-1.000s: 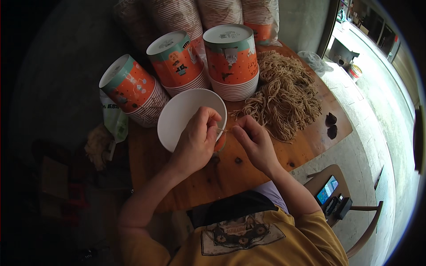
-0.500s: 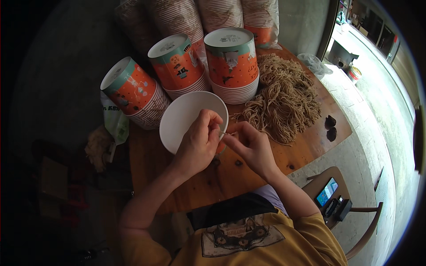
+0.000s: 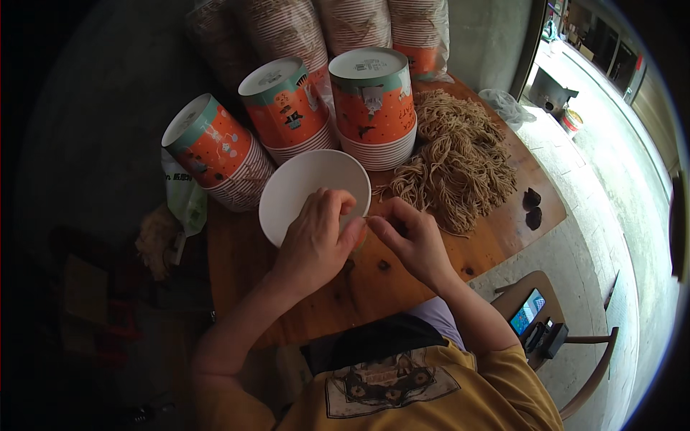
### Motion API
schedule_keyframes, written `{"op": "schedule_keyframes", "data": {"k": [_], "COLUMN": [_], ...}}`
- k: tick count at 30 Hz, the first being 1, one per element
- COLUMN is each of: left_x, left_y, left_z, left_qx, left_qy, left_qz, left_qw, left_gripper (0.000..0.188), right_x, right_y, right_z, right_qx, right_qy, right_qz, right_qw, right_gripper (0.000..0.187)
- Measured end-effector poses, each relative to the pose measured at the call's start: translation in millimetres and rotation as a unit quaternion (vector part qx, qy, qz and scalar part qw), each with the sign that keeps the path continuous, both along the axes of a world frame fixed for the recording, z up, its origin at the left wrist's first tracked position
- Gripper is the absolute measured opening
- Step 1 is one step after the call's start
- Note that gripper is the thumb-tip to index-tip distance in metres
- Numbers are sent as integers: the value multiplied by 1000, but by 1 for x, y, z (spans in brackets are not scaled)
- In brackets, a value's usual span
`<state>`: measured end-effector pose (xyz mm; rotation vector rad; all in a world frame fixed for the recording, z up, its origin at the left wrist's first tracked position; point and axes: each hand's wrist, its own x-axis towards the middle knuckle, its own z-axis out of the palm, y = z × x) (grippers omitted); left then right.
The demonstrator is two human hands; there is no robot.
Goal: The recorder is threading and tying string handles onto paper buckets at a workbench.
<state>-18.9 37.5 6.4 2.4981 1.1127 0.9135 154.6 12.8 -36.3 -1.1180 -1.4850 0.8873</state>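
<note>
A white-lined paper bucket (image 3: 296, 185) stands tilted on the table, its mouth facing up toward me; a bit of orange outer wall shows below my hands. Over its near right rim is my left hand (image 3: 320, 233), fingers curled and a gap between forefinger and thumb. Part of those fingers is hidden. Just right of the rim, my right hand (image 3: 411, 238) pinches something thin and small, too fine to make out; its thumb and forefinger point at my left thumb. Behind my right hand lies a heap of tan cords (image 3: 460, 161).
Three stacks of upturned orange-and-green paper buckets (image 3: 374, 108) stand behind the open one, with bagged stacks (image 3: 352, 25) farther back. Two dark pieces (image 3: 532, 208) lie near the right edge of the wooden table (image 3: 302, 312). A chair (image 3: 553, 309) holds a phone (image 3: 528, 312).
My left hand has shifted slightly down, and its thumb and forefinger have parted. The thin strand seen between my hands is hardly visible now. My right hand keeps its pinch.
</note>
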Motion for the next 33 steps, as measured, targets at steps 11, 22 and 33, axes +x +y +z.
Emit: {"op": "schedule_keyframes", "data": {"k": [11, 22, 33], "left_x": [-38, -34, -26], "left_y": [-21, -25, -21], "left_z": [3, -2, -30], "left_qx": [138, 114, 177], "left_qy": [208, 79, 25], "left_qz": [10, 26, 23], "left_qw": [968, 990, 984], "left_gripper": [16, 35, 44], "right_x": [6, 0, -15], "right_y": [2, -17, -31], "right_z": [3, 32, 50], "right_qx": [-36, -63, -41], "right_qy": [33, -131, -15], "right_qz": [56, 119, 170], "right_qw": [997, 982, 984], "right_gripper": [29, 21, 20]}}
